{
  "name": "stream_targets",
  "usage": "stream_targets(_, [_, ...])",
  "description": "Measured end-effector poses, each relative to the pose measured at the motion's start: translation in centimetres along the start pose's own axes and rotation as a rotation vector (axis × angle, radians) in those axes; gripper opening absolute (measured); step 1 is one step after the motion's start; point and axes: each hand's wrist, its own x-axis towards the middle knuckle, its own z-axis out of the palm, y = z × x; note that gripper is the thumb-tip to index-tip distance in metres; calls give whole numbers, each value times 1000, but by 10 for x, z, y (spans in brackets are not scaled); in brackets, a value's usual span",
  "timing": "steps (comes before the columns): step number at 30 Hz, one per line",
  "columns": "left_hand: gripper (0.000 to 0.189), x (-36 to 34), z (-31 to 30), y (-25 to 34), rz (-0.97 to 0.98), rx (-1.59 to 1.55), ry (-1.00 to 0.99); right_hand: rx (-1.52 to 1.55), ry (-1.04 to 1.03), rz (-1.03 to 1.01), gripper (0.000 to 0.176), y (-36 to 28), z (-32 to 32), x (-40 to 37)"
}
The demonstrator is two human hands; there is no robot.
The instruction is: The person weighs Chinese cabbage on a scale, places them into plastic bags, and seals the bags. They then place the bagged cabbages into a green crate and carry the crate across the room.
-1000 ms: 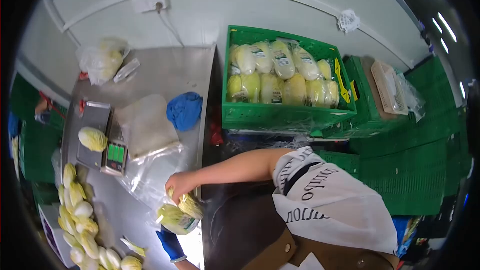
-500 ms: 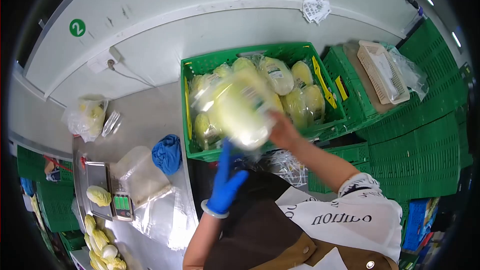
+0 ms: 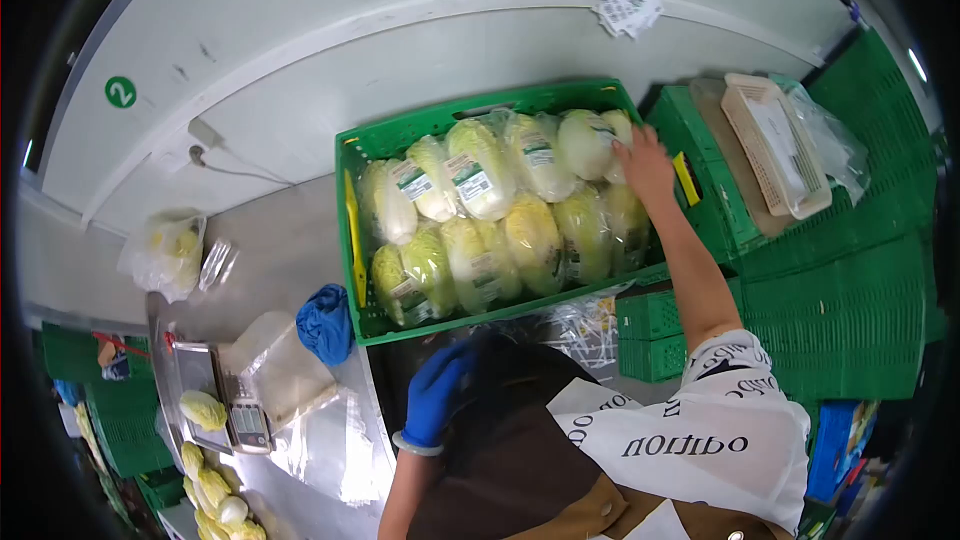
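Bare, my right hand (image 3: 647,168) reaches into the back right corner of the green crate (image 3: 490,330). Its fingers are bent around the end of a wrapped napa cabbage (image 3: 616,126), partly hidden by the hand. Beside that lies another wrapped cabbage (image 3: 585,143). Two rows of bagged, labelled cabbages fill the crate, among them a yellowish one (image 3: 534,240) in the front row. My left hand (image 3: 437,395), in a blue glove, hangs in front of the apron, below the crate's front edge. It holds nothing, and its fingers are loosely bent and apart.
Left on the metal table are a blue cloth (image 3: 325,325), a scale (image 3: 247,420) with a cabbage (image 3: 203,409) on its plate, and clear bags (image 3: 275,365). Loose cabbages (image 3: 212,488) lie nearer. On the right, a beige basket (image 3: 775,145) stands on green crates (image 3: 690,130).
The wrapped cabbage held above the crate has gone down among the others. My right hand has moved right to the crate's corner; my left hand has drawn back towards my body.
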Motion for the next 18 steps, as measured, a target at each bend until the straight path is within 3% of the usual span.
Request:
stream_targets(1, [29, -8, -7, -3, -22, -76, 77, -333, 173, -228, 59, -13, -5, -1])
stream_targets(2, [29, -12, -18, -14, 48, -68, 113, -78, 175, -281, 57, -25, -5, -2])
stream_targets(4, [29, -15, -46, -40, 81, -134, 176, -211, -46, -473, 57, -12, 44, 0])
stream_targets(5, [29, -30, -62, -51, 97, -165, 233, -273, 2, -560, 57, -12, 57, -7])
stream_targets(7, [27, -48, -78, -63, 84, -264, 339, -249, -234, -476, 60, 1, 86, 30])
stream_targets(8, [28, -57, -91, -77, 78, -253, 386, -315, -255, -407, 64, -2, 90, 31])
stream_targets(9, [28, -65, -106, -94, 69, -239, 422, -438, -248, -399, 62, -28, 77, 21])
stream_targets(10, [28, -73, -123, -111, 74, -276, 487, -353, -155, -579, 59, -52, 68, 9])
stream_targets(13, [26, -108, -154, -143, 92, -345, 659, 112, -16, -985, 53, -176, 42, -74])
stream_targets(14, [25, -123, -157, -137, 111, -333, 732, 431, -230, -885, 54, -229, 27, -134])
stream_targets(15, [25, -136, -161, -130, 74, -424, 782, 360, -457, -865, 55, -276, 15, -186])
stream_targets(16, [25, -148, -165, -123, 42, -518, 836, 620, -680, -1067, 54, -306, 27, -231])
stream_targets(17, [26, -157, -170, -121, 49, -441, 836, 626, -668, -1426, 54, -342, 30, -269])
stream_targets(18, [26, -165, -175, -123, 55, -366, 834, 577, -632, -1563, 59, -364, 44, -311])
